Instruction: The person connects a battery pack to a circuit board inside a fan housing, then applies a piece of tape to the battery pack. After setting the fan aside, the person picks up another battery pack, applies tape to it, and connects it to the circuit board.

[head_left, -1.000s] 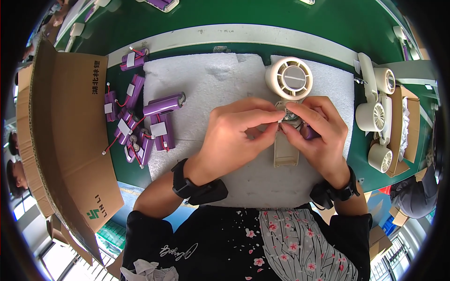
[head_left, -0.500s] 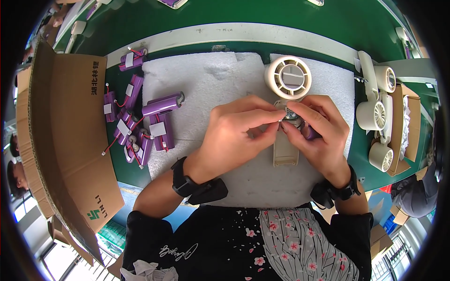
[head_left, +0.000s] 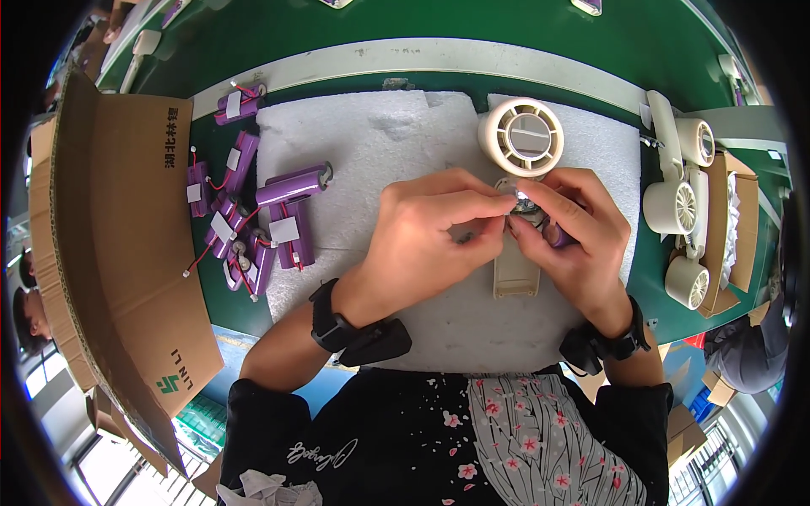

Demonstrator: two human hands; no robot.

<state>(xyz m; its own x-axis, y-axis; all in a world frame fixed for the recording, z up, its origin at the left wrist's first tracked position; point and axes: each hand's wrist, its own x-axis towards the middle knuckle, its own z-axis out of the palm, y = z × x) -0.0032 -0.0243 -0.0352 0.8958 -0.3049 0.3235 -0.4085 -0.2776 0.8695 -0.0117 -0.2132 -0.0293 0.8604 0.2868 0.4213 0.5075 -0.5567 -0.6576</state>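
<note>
A cream handheld fan (head_left: 521, 137) lies on the white foam sheet, its round head away from me and its opened handle (head_left: 515, 278) toward me. Over the handle's upper part, both my hands meet at a small circuit board (head_left: 525, 204). My left hand (head_left: 439, 232) is closed, thumb and forefinger pinched at the board's left edge; whatever is between the tips is too small to make out. My right hand (head_left: 582, 232) is closed too, its thumb and forefinger at the board and a purple battery (head_left: 556, 234) tucked within its curled fingers.
Several purple battery packs (head_left: 291, 232) with red leads lie at the left, beside a large cardboard box (head_left: 152, 253). More cream fans (head_left: 671, 207) and a small open carton (head_left: 742, 240) stand at the right. A green belt (head_left: 472, 72) with scattered items runs beyond a pale rail.
Both hands keep nearly the same pinch over the board, with slight finger shifts. Items on the far green belt have moved to the right.
</note>
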